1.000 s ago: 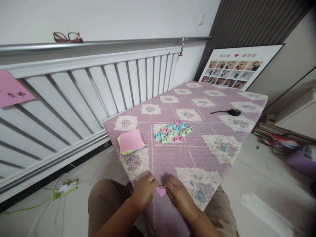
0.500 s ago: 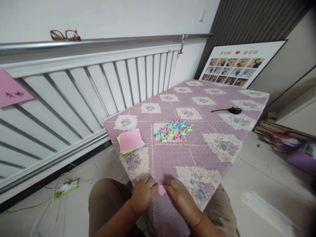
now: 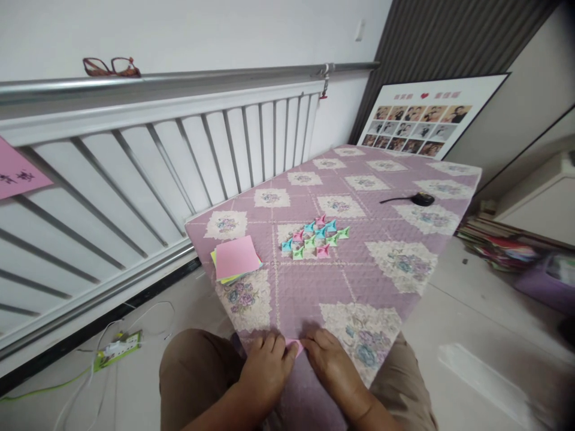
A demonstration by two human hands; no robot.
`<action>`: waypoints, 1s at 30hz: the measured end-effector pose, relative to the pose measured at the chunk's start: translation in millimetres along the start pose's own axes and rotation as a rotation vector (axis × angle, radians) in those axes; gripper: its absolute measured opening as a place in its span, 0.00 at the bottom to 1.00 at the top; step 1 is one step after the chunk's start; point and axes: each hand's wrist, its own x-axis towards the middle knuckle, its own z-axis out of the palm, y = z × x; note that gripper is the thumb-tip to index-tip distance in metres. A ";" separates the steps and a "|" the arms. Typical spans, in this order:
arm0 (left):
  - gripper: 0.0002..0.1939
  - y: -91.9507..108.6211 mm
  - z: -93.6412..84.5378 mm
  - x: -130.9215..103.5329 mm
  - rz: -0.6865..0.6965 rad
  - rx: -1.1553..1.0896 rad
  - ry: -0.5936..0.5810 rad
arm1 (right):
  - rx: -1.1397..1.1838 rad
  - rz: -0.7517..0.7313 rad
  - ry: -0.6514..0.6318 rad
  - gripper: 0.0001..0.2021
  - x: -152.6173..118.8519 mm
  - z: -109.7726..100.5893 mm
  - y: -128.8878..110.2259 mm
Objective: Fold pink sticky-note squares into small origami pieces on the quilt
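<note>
A small folded piece of pink paper [image 3: 294, 345] lies on the cloth near the table's front edge, between my two hands. My left hand [image 3: 269, 363] is closed on its left side, thumb laid along the paper and partly covering it. The fingers of my right hand [image 3: 327, 355] pinch its right corner. Farther up the table stand several small folded paper pieces [image 3: 320, 233] in pink, blue and green, set out in slanting rows. To their left rests a stack of square paper [image 3: 236, 257], a pink sheet on top and yellow showing beneath.
A purple flowered tablecloth [image 3: 309, 293] covers the table. A black tape measure [image 3: 423, 199] with a strap lies toward the far right. Along the left side runs a white radiator [image 3: 215, 149]; glasses [image 3: 111, 67] rest on the pipe above. A power strip [image 3: 117, 350] lies on the floor.
My left thumb has moved over the pink paper and now covers more of its left part. The right hand keeps its pinch. The whole view has shifted slightly.
</note>
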 end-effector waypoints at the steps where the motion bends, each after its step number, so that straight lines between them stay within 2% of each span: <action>1: 0.21 0.2 0.4 0.1 0.005 0.022 0.006 | -0.003 0.009 0.022 0.12 -1.3 0.5 1.1; 5: 0.21 -0.8 3.4 0.6 0.022 0.103 0.021 | 0.006 0.077 0.103 0.13 -2.1 1.6 1.2; 8: 0.22 -1.2 4.8 0.8 0.039 0.096 0.029 | -0.026 0.225 0.164 0.10 3.6 4.3 -6.5; 10: 0.22 -1.4 5.9 0.9 0.039 0.079 0.036 | -0.095 0.343 0.215 0.13 8.8 8.3 -13.3; 12: 0.21 -2.2 7.8 0.6 0.033 0.062 0.045 | -0.161 0.402 0.230 0.19 13.0 13.2 -18.9; 18: 0.19 -12.3 11.3 -1.7 -0.070 -0.099 0.063 | -0.243 0.402 0.162 0.22 15.4 19.2 -22.8; 21: 0.17 -18.2 5.0 1.8 -0.137 -0.241 0.074 | -0.244 0.412 0.150 0.21 15.1 17.9 -22.6; 24: 0.16 -21.1 -4.4 10.0 -0.188 -0.335 0.039 | -0.238 0.416 0.144 0.20 15.6 16.9 -23.3; 30: 0.14 -22.3 -7.9 22.1 -0.205 -0.240 -0.055 | -0.243 0.412 0.135 0.19 16.3 17.3 -23.7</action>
